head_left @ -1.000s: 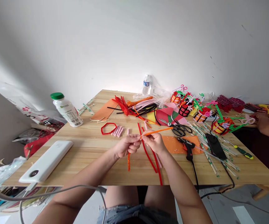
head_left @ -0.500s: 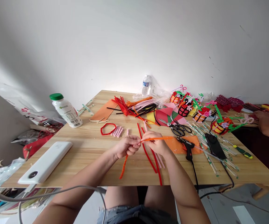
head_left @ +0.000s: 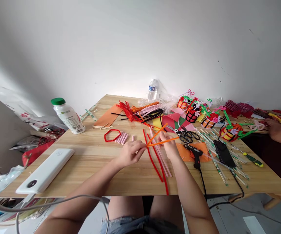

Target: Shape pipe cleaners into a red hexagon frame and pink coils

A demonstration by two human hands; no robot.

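My left hand (head_left: 132, 152) pinches an orange pipe cleaner (head_left: 157, 134) at its bend, above the table. Its two legs spread to the right in a narrow V. Along the lower leg my right hand (head_left: 169, 146) is curled, with the strand crossing it; the fingertips are partly hidden and a little blurred. Beneath the hands lie long red pipe cleaners (head_left: 154, 165) and pale pink ones (head_left: 164, 162). Left of them are a red pipe-cleaner hexagon (head_left: 112, 140) and several pink coils (head_left: 122, 138).
A hot glue gun (head_left: 196, 154), scissors (head_left: 187, 135), a phone (head_left: 224, 153) and wrapped sticks (head_left: 218, 165) lie to the right. Small decorated baskets (head_left: 208, 122) stand behind. A bottle (head_left: 68, 116) and power bank (head_left: 45, 170) are at left. Another person's hand (head_left: 280, 128) is far right.
The orange pipe cleaner, earlier stretched between both hands with one end hanging below my left hand, is now folded into a V. My right hand has shifted slightly right.
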